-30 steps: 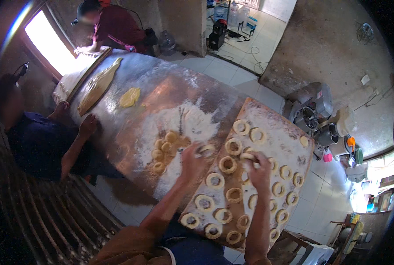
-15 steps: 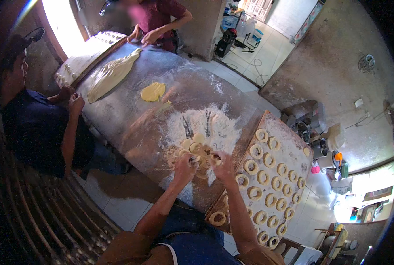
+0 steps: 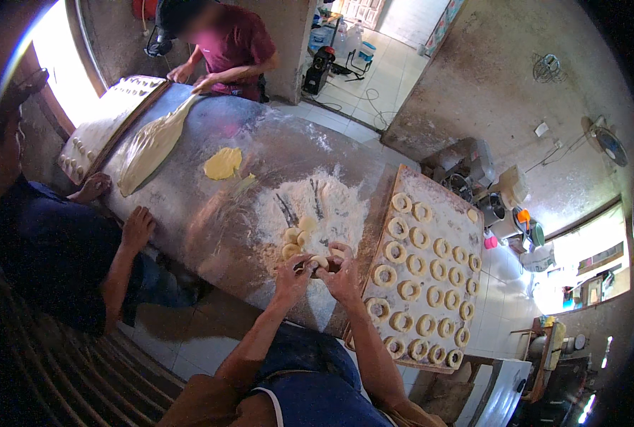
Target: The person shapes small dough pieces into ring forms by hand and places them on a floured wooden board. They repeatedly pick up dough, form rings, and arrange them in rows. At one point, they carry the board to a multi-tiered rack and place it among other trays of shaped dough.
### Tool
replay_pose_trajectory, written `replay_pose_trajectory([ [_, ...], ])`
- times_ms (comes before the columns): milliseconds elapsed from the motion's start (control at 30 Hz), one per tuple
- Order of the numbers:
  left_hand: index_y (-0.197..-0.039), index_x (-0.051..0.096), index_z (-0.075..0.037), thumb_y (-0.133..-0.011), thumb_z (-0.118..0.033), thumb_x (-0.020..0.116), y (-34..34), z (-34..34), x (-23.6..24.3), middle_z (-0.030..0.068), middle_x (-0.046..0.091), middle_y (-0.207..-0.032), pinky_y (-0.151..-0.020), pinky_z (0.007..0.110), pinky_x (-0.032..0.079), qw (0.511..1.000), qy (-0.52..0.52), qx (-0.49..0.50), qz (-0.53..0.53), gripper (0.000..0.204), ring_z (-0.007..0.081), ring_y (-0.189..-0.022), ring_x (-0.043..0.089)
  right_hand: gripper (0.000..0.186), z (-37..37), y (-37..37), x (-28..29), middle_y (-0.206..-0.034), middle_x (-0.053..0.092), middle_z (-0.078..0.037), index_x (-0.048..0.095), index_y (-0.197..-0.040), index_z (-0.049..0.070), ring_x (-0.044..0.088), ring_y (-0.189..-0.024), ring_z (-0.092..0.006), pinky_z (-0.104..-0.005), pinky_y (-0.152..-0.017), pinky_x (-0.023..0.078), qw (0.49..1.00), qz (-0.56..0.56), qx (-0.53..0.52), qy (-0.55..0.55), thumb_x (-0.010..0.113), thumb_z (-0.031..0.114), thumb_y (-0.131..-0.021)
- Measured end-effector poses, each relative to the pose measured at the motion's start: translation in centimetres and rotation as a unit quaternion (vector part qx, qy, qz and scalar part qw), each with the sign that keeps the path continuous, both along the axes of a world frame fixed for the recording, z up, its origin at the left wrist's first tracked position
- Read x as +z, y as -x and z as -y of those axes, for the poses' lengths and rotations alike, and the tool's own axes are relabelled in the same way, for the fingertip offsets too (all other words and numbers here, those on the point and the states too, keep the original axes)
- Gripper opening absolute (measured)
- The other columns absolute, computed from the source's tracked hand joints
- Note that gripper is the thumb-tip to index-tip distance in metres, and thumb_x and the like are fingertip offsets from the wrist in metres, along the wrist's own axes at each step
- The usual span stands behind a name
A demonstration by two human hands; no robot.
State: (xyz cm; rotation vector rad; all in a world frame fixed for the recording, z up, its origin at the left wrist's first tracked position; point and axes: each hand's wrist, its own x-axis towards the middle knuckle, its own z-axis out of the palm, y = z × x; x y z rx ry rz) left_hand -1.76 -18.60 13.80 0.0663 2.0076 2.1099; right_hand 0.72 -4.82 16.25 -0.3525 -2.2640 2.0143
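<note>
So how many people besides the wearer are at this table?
2: a person in a dark blue shirt at the table's left side, and a person in a maroon shirt at its far end. Others may stand outside the picture.

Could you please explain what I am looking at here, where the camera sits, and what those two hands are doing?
No machine is involved: the camera is worn on a person's head and looks down, so the curved edges are lens bending. The left hand and right hand are that person's own; together they hold a small dough piece over the flour pile on the metal table. More dough pieces lie in the flour. To the right, a tray carries dough rings. Two other people work at the table, one stretching a long dough sheet.
</note>
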Motion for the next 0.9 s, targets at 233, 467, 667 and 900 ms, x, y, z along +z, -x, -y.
replay_pose_trajectory([
  [233,-0.124,0.049,-0.003,-0.086,0.0,0.061,0.0,1.6,-1.1,0.0058,0.061,-0.108,-0.084,0.027,0.049,0.952,-0.255,-0.135,0.1,0.04,0.0144,-0.098,0.059,0.045,-1.1,0.1,1.0,-0.096,0.064,-0.018,0.041,-0.13,0.001,0.066,-0.084,-0.023,-0.0324,-0.069,0.053,0.938,0.045,0.118,0.321,0.054,0.013,-0.089],
  [467,-0.122,0.045,-0.005,-0.09,-0.008,0.053,0.3,-0.4,-7.3,0.0043,0.051,-0.103,-0.08,0.03,0.048,0.822,-0.565,-0.039,0.059,0.034,0.0152,-0.095,0.054,0.064,0.2,-0.2,-2.6,-0.071,0.063,-0.012,0.065,-0.081,-0.002,0.06,-0.069,-0.0197,-0.0313,-0.066,0.049,0.991,-0.024,-0.051,-0.12,0.034,0.052,-0.097],
  [667,-0.11,0.052,-0.007,-0.095,-0.027,0.047,-0.7,-2.9,-1.9,0.0116,0.056,-0.097,-0.077,0.034,0.048,0.997,0.017,0.05,-0.059,0.026,0.0198,-0.089,0.058,0.068,0.5,0.3,-1.2,-0.067,0.062,-0.009,0.064,-0.08,-0.004,0.051,-0.057,-0.0154,-0.0305,-0.053,0.042,0.981,0.178,-0.057,0.055,0.032,0.054,-0.098],
  [900,-0.096,0.052,-0.008,-0.097,-0.037,0.041,0.4,-5.3,-2.2,0.0092,0.059,-0.086,-0.074,0.035,0.047,0.971,-0.133,-0.055,-0.192,0.031,0.0226,-0.085,0.06,0.053,-1.8,-1.4,-1.2,-0.068,0.062,-0.01,0.065,-0.082,-0.003,0.058,-0.06,-0.0189,-0.0364,-0.057,0.048,0.99,0.126,-0.068,0.006,0.04,0.04,-0.1],
])
